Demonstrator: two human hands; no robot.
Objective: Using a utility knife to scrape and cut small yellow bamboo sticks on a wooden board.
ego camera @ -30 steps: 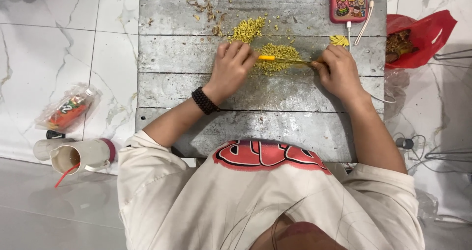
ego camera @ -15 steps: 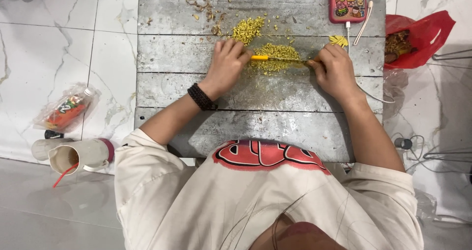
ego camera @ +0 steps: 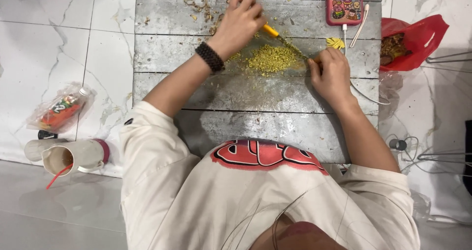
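Grey weathered planks form the work board (ego camera: 255, 90) under our hands. On it, near the far side, lies a heap of yellow chopped bits (ego camera: 272, 59), with a smaller scatter of brownish scraps (ego camera: 202, 5) towards the far left corner.

Left hand (ego camera: 240, 25): fingers closed round the yellow handle of a knife (ego camera: 282, 40); the blade slants down across the heap towards the right hand. Right hand (ego camera: 331, 74): fingers curled down on the blade's far end at the heap's right edge; whether it pinches anything else we cannot tell.

Step in hand, as we judge it: chopping the yellow heap finer, both hands working one blade. A further stroke would call for steady pressure at both ends and fingertips kept off the edge.

Containers:
- Red plastic bag (ego camera: 410, 41), right of the board, open, brown matter inside.
- Clear plastic bag (ego camera: 60, 110), on the floor at left, holding an orange packet.
- Cream tumbler (ego camera: 73, 156) with red straw, lying on its side, brown residue within.

Also present: phone in a pink case (ego camera: 344, 3) with white cable, on the board's far right.
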